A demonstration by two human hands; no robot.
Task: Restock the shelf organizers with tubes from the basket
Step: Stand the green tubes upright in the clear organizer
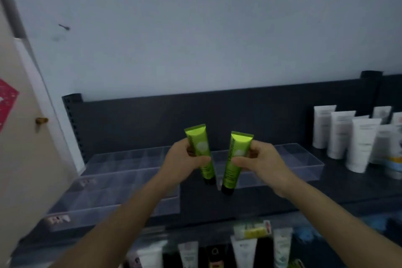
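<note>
My left hand [181,162] grips a green tube with a black cap [199,143], held upright with the cap down. My right hand [260,162] grips a second green tube [237,148] the same way. Both tubes hang above the dark top shelf [250,198], between two clear divided organizers: the left organizer [113,180] and the right organizer [304,163]. The compartments of both organizers look empty. No basket is in view.
White tubes [343,135] stand on the shelf at the right. A lower shelf holds several more tubes [243,250] at the bottom edge. A beige door [26,137] with a knob stands at the left. A pale wall rises behind the shelf's dark back panel.
</note>
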